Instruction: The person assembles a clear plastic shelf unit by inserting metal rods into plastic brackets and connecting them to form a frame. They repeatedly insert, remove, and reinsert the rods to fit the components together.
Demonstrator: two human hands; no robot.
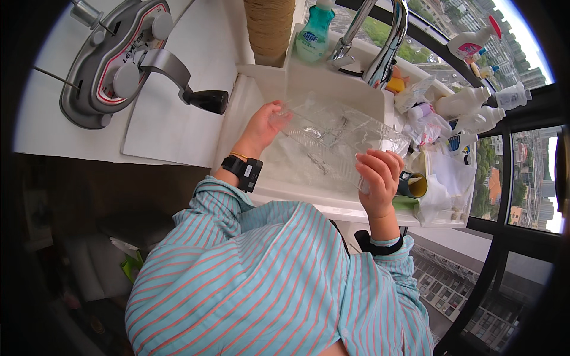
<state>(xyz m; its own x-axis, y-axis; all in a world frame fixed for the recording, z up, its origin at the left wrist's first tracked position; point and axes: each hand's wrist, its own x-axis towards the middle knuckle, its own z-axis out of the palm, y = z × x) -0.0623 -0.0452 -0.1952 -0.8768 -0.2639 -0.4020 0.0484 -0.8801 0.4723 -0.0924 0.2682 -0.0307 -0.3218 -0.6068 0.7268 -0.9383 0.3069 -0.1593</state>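
Closest in, striped cotton-looking shirt (255, 273), light blue with pinkish lines, sleeves pushed up. Wrists: black strap with boxy black module (250, 174) on the left one, black band (383, 244) on the right one.

Left hand (265, 126) grasping the left end of a clear container (338, 139), fingertips on its edge. Right hand (380, 177) gripping the opposite end, fingers curled over it. Container: see-through, glossy, box-shaped, ribbed walls, held tilted over the white sink (350, 92). Can't tell if it has water in it; glare and transparency hide that.

Just right of the right hand: dark mug (414, 185), yellow inside, pale item in it. Beyond it, crumpled plastic bags (428, 127) and smooth white bottles (463, 102).

Left side: white bench (172, 124) carrying a grey metal lever machine (127, 68), black knob on a curved arm.

Past the sink: coarse rope-wrapped post (270, 26), translucent teal bottle (314, 37) with liquid, polished chrome faucet (389, 50), yellow sponge (395, 84). Farthest: red-nozzled spray bottle (469, 43) by the window.
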